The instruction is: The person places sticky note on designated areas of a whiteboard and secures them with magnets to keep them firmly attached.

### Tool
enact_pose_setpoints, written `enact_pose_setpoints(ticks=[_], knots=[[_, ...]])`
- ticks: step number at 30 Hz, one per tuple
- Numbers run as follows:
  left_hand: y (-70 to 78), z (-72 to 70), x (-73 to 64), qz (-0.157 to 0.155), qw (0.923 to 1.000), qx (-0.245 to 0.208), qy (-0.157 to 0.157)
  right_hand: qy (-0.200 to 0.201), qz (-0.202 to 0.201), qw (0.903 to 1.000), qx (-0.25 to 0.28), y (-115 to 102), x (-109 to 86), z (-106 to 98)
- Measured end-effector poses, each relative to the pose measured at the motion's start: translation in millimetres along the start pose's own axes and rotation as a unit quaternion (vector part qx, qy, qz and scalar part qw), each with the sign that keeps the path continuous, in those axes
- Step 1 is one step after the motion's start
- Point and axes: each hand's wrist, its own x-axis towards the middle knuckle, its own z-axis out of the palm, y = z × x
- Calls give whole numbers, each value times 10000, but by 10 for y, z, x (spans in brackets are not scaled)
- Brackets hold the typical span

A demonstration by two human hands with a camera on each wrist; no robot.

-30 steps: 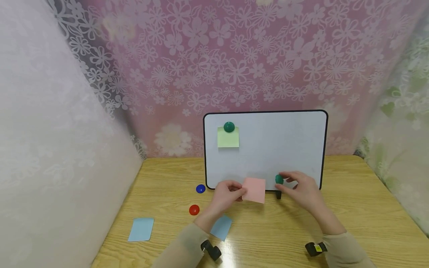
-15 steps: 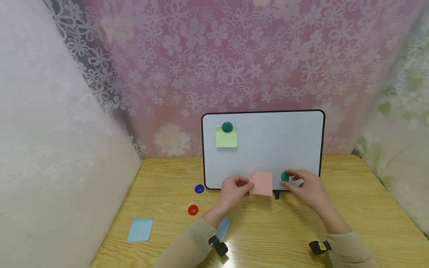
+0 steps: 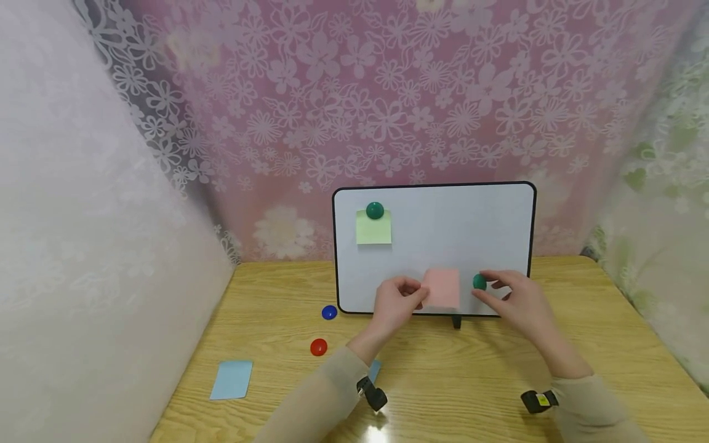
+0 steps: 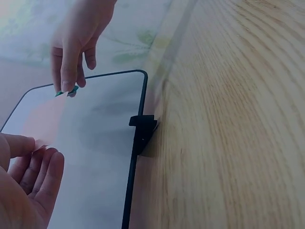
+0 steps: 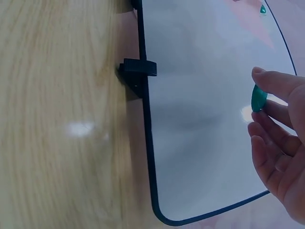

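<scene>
My left hand (image 3: 396, 304) pinches the left edge of a pink sticky note (image 3: 443, 288), which overlaps the lower middle of the whiteboard (image 3: 454, 227) in the head view. Just right of the note, my right hand (image 3: 517, 301) holds a round green magnet (image 3: 479, 282) between thumb and fingertips, its flat face turned toward the board. In the right wrist view that magnet (image 5: 259, 98) shows edge-on in front of the white surface. A light green note (image 3: 373, 229) hangs at the board's upper left under another green magnet (image 3: 375, 210).
Left of the board lie a blue magnet (image 3: 329, 312) and a red magnet (image 3: 318, 347) on the wooden table (image 3: 443, 381). A blue note (image 3: 231, 380) rests at the far left; another blue note (image 3: 374, 370) is mostly hidden by my left forearm. A black foot (image 3: 456, 321) supports the board.
Both hands have moved right and upward, the left with the pink note and the right with the green magnet. The note now sits higher over the board and looks straighter.
</scene>
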Motion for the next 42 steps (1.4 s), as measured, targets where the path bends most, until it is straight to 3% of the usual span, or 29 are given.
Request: enact_pose_setpoints(ticks=[12,21,35,42], knots=[[96,41,106,155,9999,26,-64,159,-84,9996,-222,-2,57,-214],[227,50,200,287,9991,65,299,215,-286,9984,-440,-97,129,-255],[423,187,445,459,9944,483,815,988,-893,9890,-649,-247,423,-226],[509,215,502,438,9938,491,894,1151,-1143,9823,-933,-278,543,-215]])
